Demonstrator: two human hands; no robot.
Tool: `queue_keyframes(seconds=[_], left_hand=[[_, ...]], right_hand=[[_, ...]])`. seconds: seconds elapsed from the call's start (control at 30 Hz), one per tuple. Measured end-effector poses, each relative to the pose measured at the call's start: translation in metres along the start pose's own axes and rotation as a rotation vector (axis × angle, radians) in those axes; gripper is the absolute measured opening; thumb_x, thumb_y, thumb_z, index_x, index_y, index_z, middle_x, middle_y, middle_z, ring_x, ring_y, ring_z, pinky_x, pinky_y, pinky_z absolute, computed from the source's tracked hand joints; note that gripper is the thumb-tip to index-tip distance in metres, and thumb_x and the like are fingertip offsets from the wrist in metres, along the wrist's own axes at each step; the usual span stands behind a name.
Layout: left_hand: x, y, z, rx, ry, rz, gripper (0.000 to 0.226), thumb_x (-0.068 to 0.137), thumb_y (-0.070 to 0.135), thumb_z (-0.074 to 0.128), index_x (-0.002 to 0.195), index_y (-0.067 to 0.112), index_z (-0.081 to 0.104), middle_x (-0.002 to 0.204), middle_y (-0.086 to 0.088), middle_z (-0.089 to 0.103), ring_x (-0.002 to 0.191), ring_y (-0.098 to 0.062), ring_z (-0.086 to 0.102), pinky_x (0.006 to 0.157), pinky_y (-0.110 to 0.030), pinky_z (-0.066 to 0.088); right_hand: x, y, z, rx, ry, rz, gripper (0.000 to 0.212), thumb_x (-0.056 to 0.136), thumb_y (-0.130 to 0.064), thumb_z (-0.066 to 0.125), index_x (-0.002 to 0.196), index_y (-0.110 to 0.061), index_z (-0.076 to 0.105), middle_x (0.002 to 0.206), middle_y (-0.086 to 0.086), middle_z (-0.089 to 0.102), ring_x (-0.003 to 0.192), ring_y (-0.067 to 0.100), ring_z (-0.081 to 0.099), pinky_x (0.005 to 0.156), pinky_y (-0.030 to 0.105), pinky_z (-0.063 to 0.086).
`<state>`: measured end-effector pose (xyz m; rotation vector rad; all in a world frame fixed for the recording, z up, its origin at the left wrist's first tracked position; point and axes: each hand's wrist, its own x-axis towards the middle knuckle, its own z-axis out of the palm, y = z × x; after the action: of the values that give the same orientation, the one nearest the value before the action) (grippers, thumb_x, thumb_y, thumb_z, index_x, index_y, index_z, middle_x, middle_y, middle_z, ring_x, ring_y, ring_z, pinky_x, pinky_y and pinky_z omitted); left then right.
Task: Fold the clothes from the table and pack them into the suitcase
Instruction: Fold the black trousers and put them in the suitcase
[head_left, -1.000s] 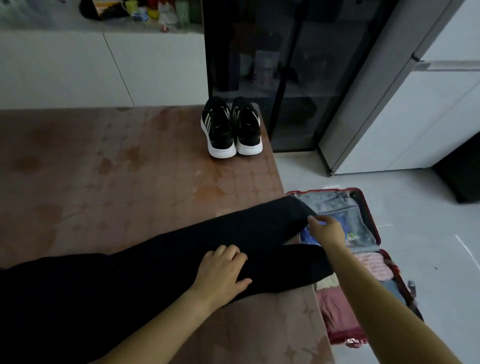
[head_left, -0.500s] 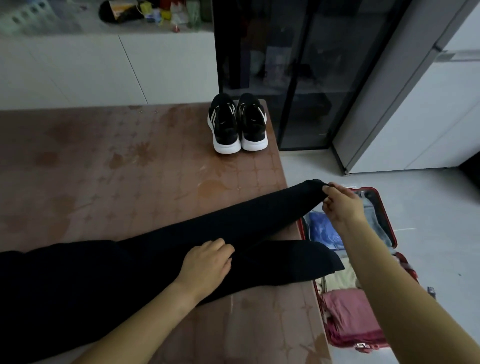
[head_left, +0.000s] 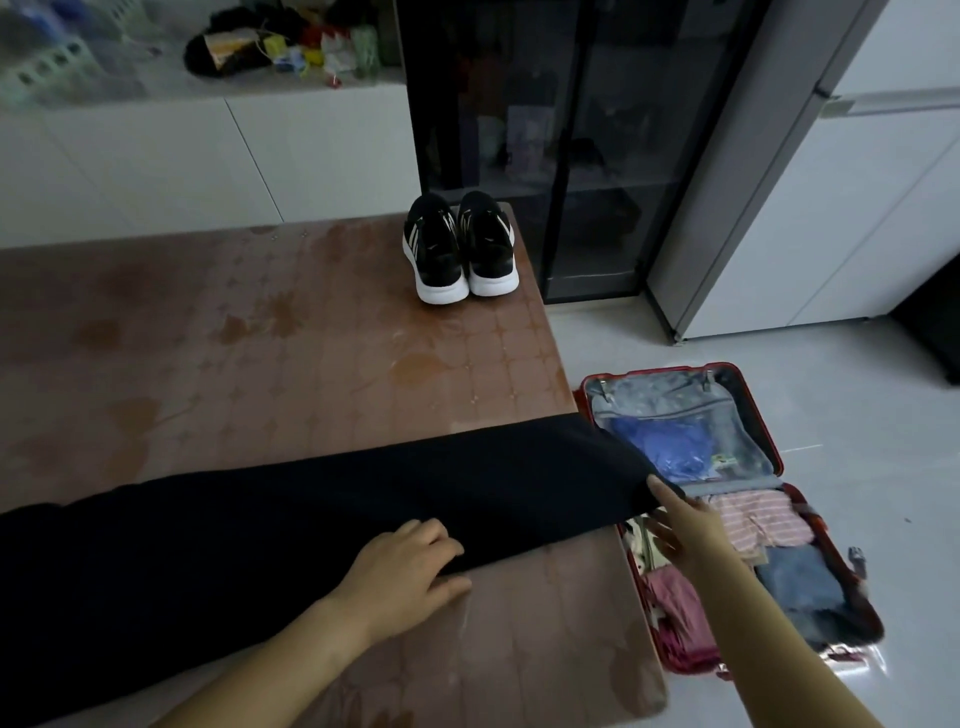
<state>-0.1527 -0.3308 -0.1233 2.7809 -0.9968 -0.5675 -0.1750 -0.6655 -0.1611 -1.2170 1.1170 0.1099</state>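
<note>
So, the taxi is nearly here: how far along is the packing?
Done: folded clothes lie in the open suitcase. In hand: black trousers lie stretched along the table, the left hand gripping their near edge, the right hand touching the hem. Left: fold and pack them; the shoes stand on the table.

Saw black trousers stretched flat along the near side of the table, legs together, hem end jutting past the right edge. Found the red suitcase open on the floor just beside, folded clothes in its near half.
</note>
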Motion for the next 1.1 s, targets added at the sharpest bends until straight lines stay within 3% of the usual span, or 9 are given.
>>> queue_keyframes(seconds=[0.13, 0.2, 0.3, 0.53, 0.67, 0.8, 0.9, 1.0, 1.1], left_hand=[[0.007, -0.002, -0.014, -0.043, 0.025, -0.02, 0.085, 0.076, 0.08, 0.007, 0.131, 0.031, 0.05, 0.124, 0.016, 0.047, 0.111, -0.002, 0.044, 0.086, -0.02, 0.043], [0.016, -0.002, -0.027, -0.067, 0.073, -0.025, 0.069, 0.083, 0.069, 0.017, 0.13, 0.03, 0.051, 0.123, 0.015, 0.048, 0.112, -0.003, 0.045, 0.087, -0.022, 0.044], [0.038, 0.0, -0.051, -0.133, 0.155, -0.011, 0.044, 0.094, 0.052, 0.042, 0.129, 0.028, 0.052, 0.127, 0.013, 0.048, 0.117, -0.007, 0.045, 0.094, -0.025, 0.044], [0.131, 0.036, -0.127, -0.7, 0.314, -0.03, 0.054, 0.088, 0.04, 0.061, 0.135, 0.016, 0.045, 0.135, -0.003, 0.045, 0.125, -0.016, 0.045, 0.106, -0.033, 0.037], [0.167, 0.055, -0.157, -0.892, -0.02, -0.048, 0.056, 0.091, 0.044, 0.052, 0.135, 0.011, 0.044, 0.129, -0.002, 0.052, 0.122, -0.015, 0.047, 0.099, -0.022, 0.033], [0.182, 0.055, -0.158, -1.218, -0.33, -0.013, 0.046, 0.077, 0.044, 0.072, 0.106, 0.009, 0.06, 0.102, -0.005, 0.064, 0.1, -0.021, 0.06, 0.094, -0.033, 0.045], [0.19, 0.053, -0.159, -1.363, -0.195, 0.051, 0.024, 0.083, 0.008, 0.069, 0.104, 0.01, 0.059, 0.099, -0.007, 0.066, 0.089, -0.018, 0.065, 0.085, -0.031, 0.053], [0.192, 0.049, -0.167, -1.233, -0.031, 0.176, 0.022, 0.083, 0.001, 0.067, 0.103, 0.005, 0.06, 0.092, -0.005, 0.066, 0.083, -0.013, 0.064, 0.079, -0.026, 0.051], [0.193, 0.056, -0.175, -0.957, 0.072, 0.293, 0.021, 0.08, 0.002, 0.072, 0.098, -0.003, 0.061, 0.087, -0.01, 0.063, 0.082, -0.015, 0.059, 0.079, -0.029, 0.047]], right_hand=[[-0.007, -0.014, 0.022, 0.173, -0.076, 0.141, 0.031, 0.087, -0.032, 0.067, 0.103, -0.009, 0.055, 0.086, 0.009, 0.06, 0.07, 0.022, 0.059, 0.049, 0.027, 0.047], [-0.007, -0.023, 0.031, 0.27, -0.055, 0.021, 0.027, 0.089, -0.014, 0.063, 0.113, -0.006, 0.055, 0.084, 0.009, 0.061, 0.07, 0.021, 0.058, 0.044, 0.022, 0.049], [-0.018, -0.045, 0.039, 0.402, -0.138, -0.173, 0.026, 0.09, -0.002, 0.057, 0.116, -0.008, 0.056, 0.095, 0.009, 0.065, 0.081, 0.022, 0.064, 0.06, 0.029, 0.052], [-0.065, -0.083, 0.047, 0.509, -0.511, -0.339, 0.034, 0.078, 0.004, 0.054, 0.108, -0.009, 0.059, 0.091, 0.008, 0.07, 0.084, 0.021, 0.067, 0.067, 0.029, 0.056], [-0.087, -0.1, 0.04, 0.501, -0.612, -0.381, 0.035, 0.071, 0.003, 0.05, 0.102, -0.009, 0.061, 0.086, 0.008, 0.07, 0.078, 0.021, 0.068, 0.065, 0.031, 0.057], [-0.084, -0.106, 0.034, 0.495, -0.598, -0.387, 0.035, 0.07, 0.006, 0.05, 0.099, -0.007, 0.064, 0.089, 0.012, 0.07, 0.081, 0.025, 0.068, 0.068, 0.035, 0.058], [-0.079, -0.105, 0.029, 0.453, -0.534, -0.395, 0.036, 0.07, 0.002, 0.06, 0.105, -0.005, 0.061, 0.093, 0.013, 0.07, 0.087, 0.028, 0.067, 0.073, 0.036, 0.058], [-0.083, -0.118, 0.023, 0.222, -0.405, -0.473, 0.052, 0.058, -0.026, 0.087, 0.1, -0.008, 0.064, 0.088, 0.008, 0.068, 0.082, 0.024, 0.065, 0.07, 0.031, 0.053], [-0.09, -0.147, 0.022, -0.138, -0.257, -0.649, 0.031, 0.069, -0.022, 0.079, 0.095, -0.013, 0.065, 0.081, 0.003, 0.068, 0.071, 0.012, 0.067, 0.061, 0.018, 0.05]])
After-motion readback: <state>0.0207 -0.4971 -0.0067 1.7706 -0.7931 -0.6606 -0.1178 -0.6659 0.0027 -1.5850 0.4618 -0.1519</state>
